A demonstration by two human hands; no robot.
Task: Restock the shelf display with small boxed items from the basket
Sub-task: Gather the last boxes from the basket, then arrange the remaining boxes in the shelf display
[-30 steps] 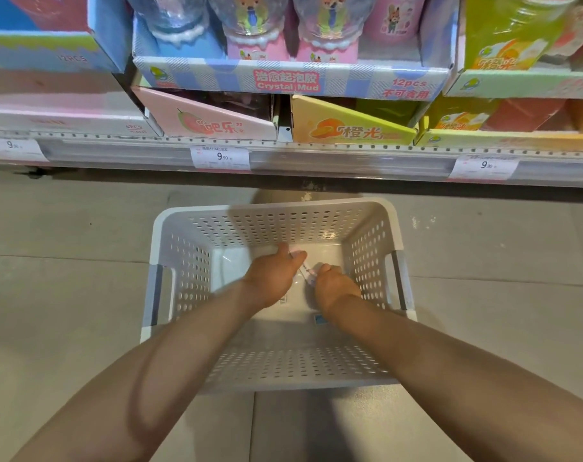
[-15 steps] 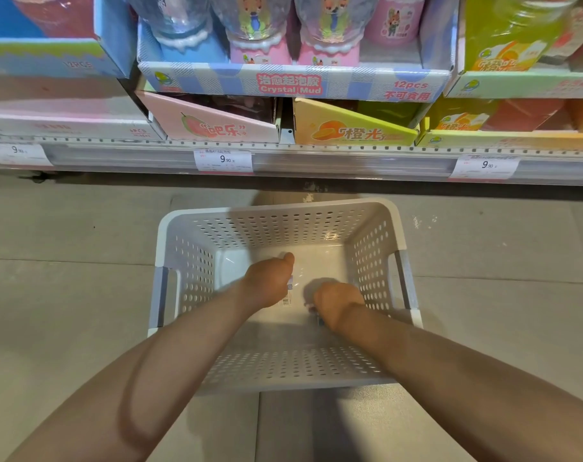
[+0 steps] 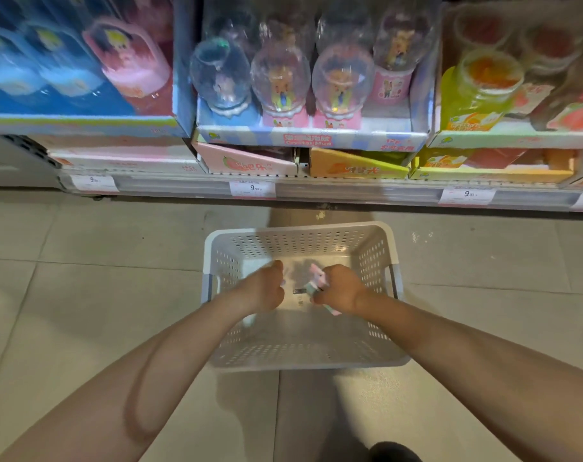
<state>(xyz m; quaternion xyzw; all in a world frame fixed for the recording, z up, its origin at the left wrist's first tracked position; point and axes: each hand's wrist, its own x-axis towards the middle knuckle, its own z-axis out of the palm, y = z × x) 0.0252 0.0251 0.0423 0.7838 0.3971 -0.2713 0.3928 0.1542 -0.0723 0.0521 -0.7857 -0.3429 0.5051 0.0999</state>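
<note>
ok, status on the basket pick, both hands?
Right hand shut on small pink boxes. Left hand closed, contents too blurred to tell. Both inside white basket on the floor. Nothing blocking the shelf.

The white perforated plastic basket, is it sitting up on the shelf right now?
No, the white perforated plastic basket stands on the tiled floor in front of the shelf, with both hands reaching into it.

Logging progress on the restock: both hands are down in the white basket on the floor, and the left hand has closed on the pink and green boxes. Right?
Not quite: the head view shows the right hand closed on the pink and green boxes. Both hands are down in the white basket on the floor; the left hand is fisted, its contents unclear.
</note>
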